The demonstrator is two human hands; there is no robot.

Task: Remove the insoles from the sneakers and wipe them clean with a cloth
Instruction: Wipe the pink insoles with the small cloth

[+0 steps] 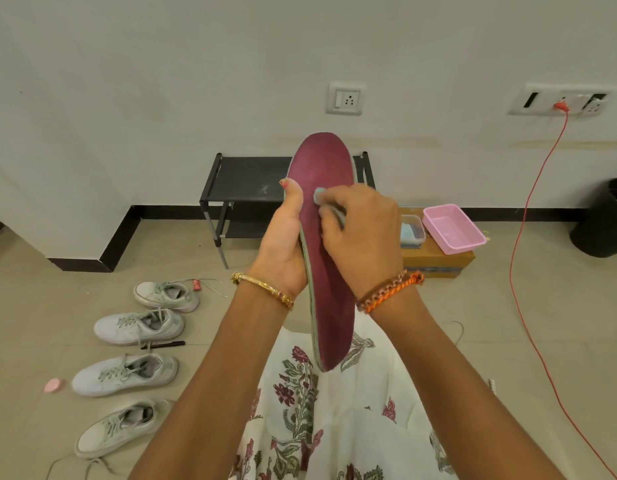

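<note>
At the centre of the view, the right hand's (360, 233) curled fingers pinch a small pale cloth (326, 202) and press it against the maroon face of an insole (326, 258). The left hand (286, 244) grips the insole's left edge, thumb laid along the maroon face and the other fingers hidden behind it. The insole stands nearly upright in the air over the person's lap, one rounded end up toward the wall, the other down over a floral-printed garment (334, 427). A gold bangle (262, 289) circles the left wrist and an orange braided band (390, 289) the right.

On the tiled floor to the left, four white sneakers (127, 374) lie in a rough column, laces loose. Behind the hands a black shoe rack (244, 188) stands against the wall. To its right a cardboard box (438, 261) carries a pink basket (454, 228) and a clear container (412, 230). An orange cable (528, 216) hangs from a wall socket (563, 100), with a black bin (603, 216) at far right.
</note>
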